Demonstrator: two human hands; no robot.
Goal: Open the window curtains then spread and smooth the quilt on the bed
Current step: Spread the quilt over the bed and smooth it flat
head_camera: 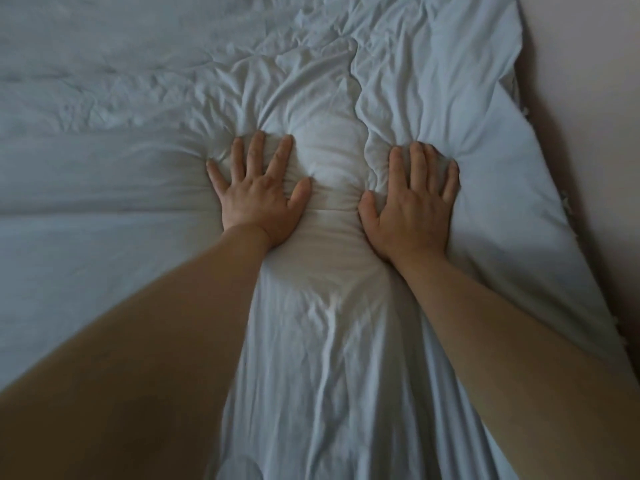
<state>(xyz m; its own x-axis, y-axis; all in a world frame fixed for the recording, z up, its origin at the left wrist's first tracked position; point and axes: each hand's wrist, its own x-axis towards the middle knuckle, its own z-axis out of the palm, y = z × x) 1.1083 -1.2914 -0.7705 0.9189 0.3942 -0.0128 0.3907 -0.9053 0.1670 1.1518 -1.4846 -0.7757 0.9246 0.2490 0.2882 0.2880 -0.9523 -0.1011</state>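
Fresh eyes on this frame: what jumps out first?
Two bare hands pressing flat into the pale quilt mid-frame: the left hand and the right hand, fingers spread. Between them the quilt bulges into a puffed ridge, with creases fanning toward the top. A wall runs along the quilt's right edge.

Toward 7 to 10 o'clock of the left hand (259,195), the quilt (104,271) lies broad and smooth, giving open passage. Between this hand and the right hand (412,209), a puffed bulge (329,161) of cloth rises and fills the gap between the thumbs. At 12 and 1 o'clock, crumpled folds (311,53) form a low, rough barrier. At 3 o'clock of the right hand, room is narrow: a short strip of quilt, its edge, then the wall (595,98) close alongside. At 6 o'clock, the lane between the forearms is open, though creased lengthwise.
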